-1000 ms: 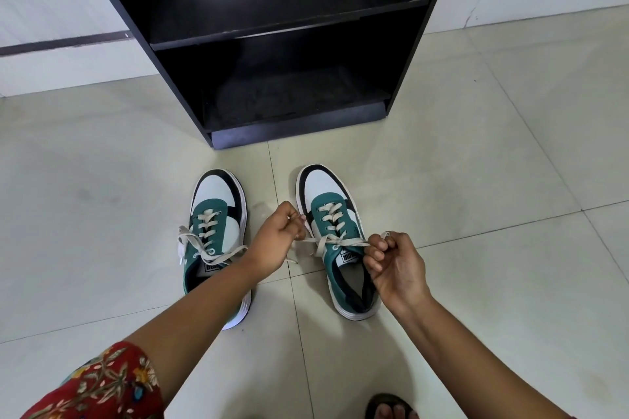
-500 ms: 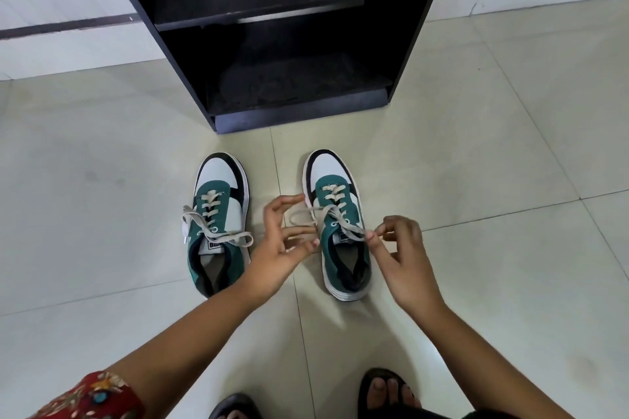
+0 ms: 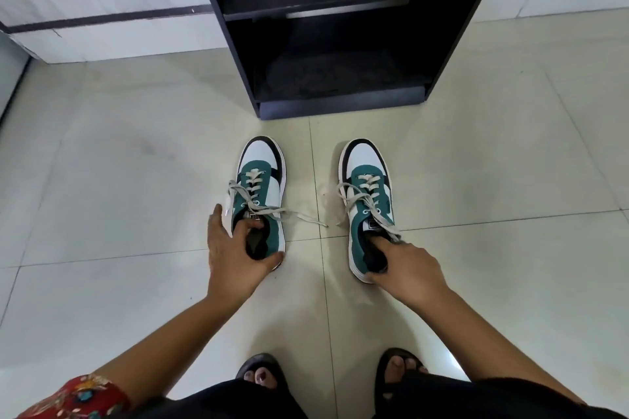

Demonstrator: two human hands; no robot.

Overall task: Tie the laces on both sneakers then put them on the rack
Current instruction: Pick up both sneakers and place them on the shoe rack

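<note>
On the tiled floor (image 3: 119, 197), the left hand (image 3: 235, 255) grips the left sneaker (image 3: 260, 194) at its heel collar, fingers inside. The right hand (image 3: 408, 269) likewise grips the right sneaker (image 3: 369, 201). Both sneakers lie lengthwise, toes toward the black rack (image 3: 340, 102).

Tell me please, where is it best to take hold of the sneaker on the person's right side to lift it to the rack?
Grip the right sneaker at its heel collar, coming from above and behind. The opening faces up and the heel points toward the person, so fingers hook inside it. The right hand already has fingers in that opening. The toe points at the rack, so it can go straight forward.
</note>
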